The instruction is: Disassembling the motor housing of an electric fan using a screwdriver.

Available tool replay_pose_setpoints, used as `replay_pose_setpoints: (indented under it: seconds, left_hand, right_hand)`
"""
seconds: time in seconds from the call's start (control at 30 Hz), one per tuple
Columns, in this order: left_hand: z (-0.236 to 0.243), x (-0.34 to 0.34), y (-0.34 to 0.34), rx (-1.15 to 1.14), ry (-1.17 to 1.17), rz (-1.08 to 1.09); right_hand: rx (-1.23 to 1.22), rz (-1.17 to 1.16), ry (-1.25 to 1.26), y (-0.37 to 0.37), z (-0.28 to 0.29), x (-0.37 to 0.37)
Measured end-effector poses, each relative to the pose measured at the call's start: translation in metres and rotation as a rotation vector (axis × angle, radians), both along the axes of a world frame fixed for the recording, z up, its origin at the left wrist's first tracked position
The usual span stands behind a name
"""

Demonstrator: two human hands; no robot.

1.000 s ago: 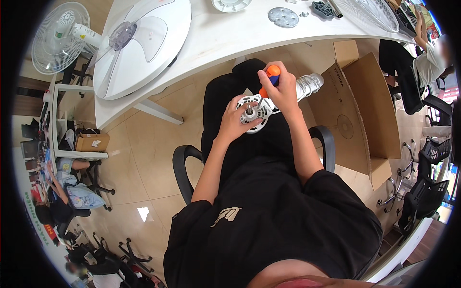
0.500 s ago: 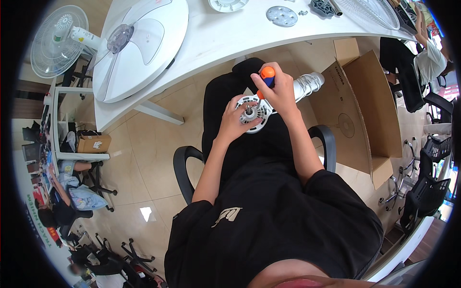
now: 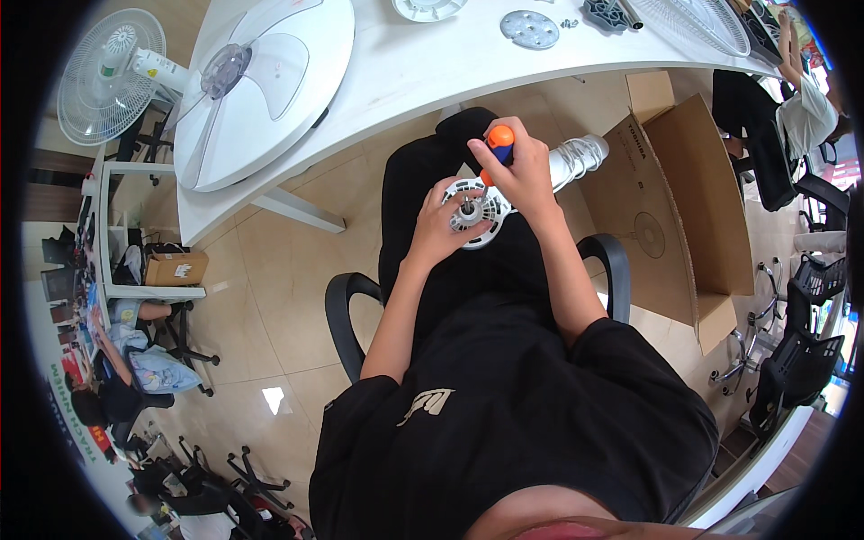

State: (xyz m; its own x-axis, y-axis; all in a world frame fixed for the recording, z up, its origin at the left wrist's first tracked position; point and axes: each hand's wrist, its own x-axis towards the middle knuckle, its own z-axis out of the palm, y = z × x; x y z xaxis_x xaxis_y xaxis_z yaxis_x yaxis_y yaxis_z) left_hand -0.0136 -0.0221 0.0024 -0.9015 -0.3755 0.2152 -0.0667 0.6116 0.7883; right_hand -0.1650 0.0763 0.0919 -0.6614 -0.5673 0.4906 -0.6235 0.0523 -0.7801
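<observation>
Across my lap lies a white fan motor housing (image 3: 492,236) with a round slotted front and a metal shaft at its centre. My left hand (image 3: 436,227) grips the slotted rim, thumb and fingers spread around it. In my right hand (image 3: 529,176) is a screwdriver (image 3: 501,138) with an orange and dark blue handle, held tilted. Its tip end meets the upper right part of the housing's front; the exact contact is too small to make out. A white pole with a bundled cord (image 3: 580,159) extends from the housing to the right.
Ahead stands a white table (image 3: 396,83) bearing clear fan blades (image 3: 270,81), a round metal plate (image 3: 529,31), small screws and a fan grille (image 3: 697,25). An open cardboard box (image 3: 666,207) stands at my right. Chair armrests (image 3: 353,297) flank me. Other people sit at both sides.
The screwdriver handle and my right hand have shifted very slightly. My left hand keeps its hold on the motor housing.
</observation>
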Motion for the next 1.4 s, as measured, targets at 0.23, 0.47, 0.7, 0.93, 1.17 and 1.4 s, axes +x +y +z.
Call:
replay_pose_setpoints:
  seconds: [0.23,0.47,0.7,0.93,1.17,1.4]
  left_hand:
    - [-0.001,0.001,0.0,-0.05,0.015,0.002]
    - [-0.001,0.001,0.0,-0.064,0.02,-0.003]
    - [-0.002,0.001,-0.001,-0.048,0.017,0.0]
    - [-0.003,0.001,-0.001,-0.024,-0.01,-0.001]
    - [-0.008,0.002,-0.003,-0.028,-0.007,0.009]
    - [-0.003,-0.001,-0.004,-0.015,-0.021,0.002]
  right_hand:
    - [0.029,0.004,-0.048,0.002,0.003,-0.001]
    - [0.078,0.023,-0.053,0.005,0.002,-0.006]
    - [-0.01,0.05,0.174,0.001,0.012,-0.003]
    - [-0.089,0.157,0.142,0.001,-0.006,-0.006]
    - [-0.034,0.279,0.057,0.003,0.002,-0.009]
    - [-0.054,0.634,-0.27,0.006,0.005,-0.015]
